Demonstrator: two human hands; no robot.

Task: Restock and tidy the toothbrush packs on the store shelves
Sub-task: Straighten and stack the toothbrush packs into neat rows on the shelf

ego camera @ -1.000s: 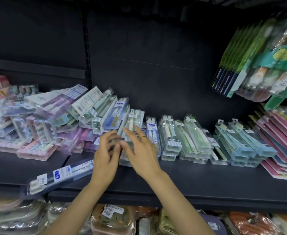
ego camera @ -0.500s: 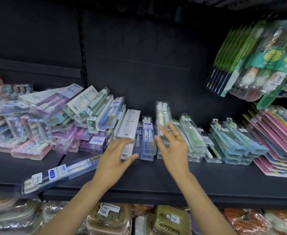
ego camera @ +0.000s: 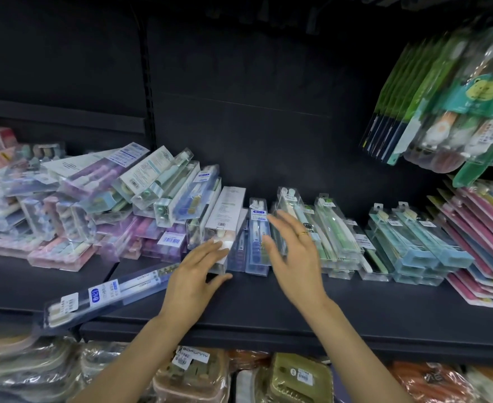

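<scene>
Clear toothbrush packs lie in rows on a black shelf (ego camera: 297, 312). My left hand (ego camera: 194, 282) touches the lower end of a white-backed pack (ego camera: 226, 212) with straight fingers, thumb under its front edge. My right hand (ego camera: 293, 257), a ring on one finger, spreads open against a blue-labelled pack (ego camera: 257, 228) and a green-and-white pack (ego camera: 290, 205) beside it. A long dark pack (ego camera: 105, 295) lies loose and slanted at the shelf's front left. A jumbled heap of purple and pink packs (ego camera: 88, 205) sits left.
Light blue packs (ego camera: 408, 237) and pink packs (ego camera: 480, 245) are stacked to the right. Green carded kids' brushes (ego camera: 448, 112) hang at upper right. Bagged goods (ego camera: 192, 376) fill the shelf below. The shelf's front strip before my hands is bare.
My hands parted from the middle of the row; the left dropped to the white-backed pack's lower end, the right shifted right onto the blue and green packs. The view moved closer.
</scene>
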